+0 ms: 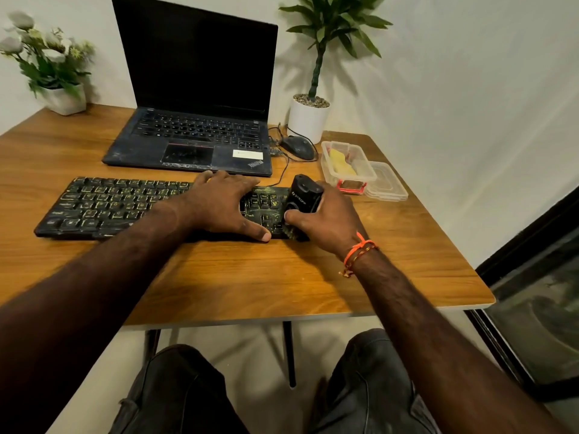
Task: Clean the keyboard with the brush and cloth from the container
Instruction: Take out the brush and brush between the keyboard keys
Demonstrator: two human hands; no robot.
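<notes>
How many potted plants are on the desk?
2. A white-flowered plant stands at the desk's far left corner, and a green leafy plant in a white pot stands at the back, right of the laptop. Nothing suggests more are hidden.

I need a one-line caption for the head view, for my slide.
Right hand grips a black brush on the keyboard's right end; left hand rests on it.

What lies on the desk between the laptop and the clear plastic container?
In the head view, a black mouse and its cable lie between the laptop and the container; nothing else shows there.
</notes>
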